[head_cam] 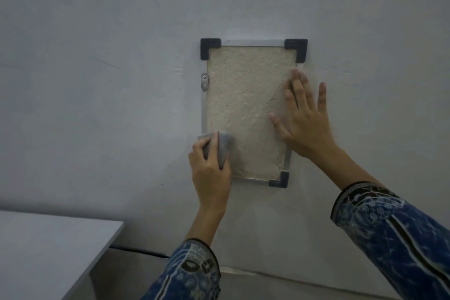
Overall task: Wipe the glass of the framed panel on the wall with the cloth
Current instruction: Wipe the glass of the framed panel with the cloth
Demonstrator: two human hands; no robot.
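Observation:
The framed panel (243, 95) hangs on the wall, a beige speckled sheet behind glass in a thin silver frame with black corner caps. My left hand (210, 173) is shut on a grey cloth (222, 145) and presses it against the glass at the panel's lower left corner, hiding that corner. My right hand (304, 119) lies flat with fingers spread on the panel's right side, overlapping the right frame edge and holding nothing.
A small metal hanger bracket (204, 83) sits on the frame's left edge. The wall (97, 80) around the panel is plain pale grey. A white tabletop (48, 251) juts in at the lower left, below and left of my hands.

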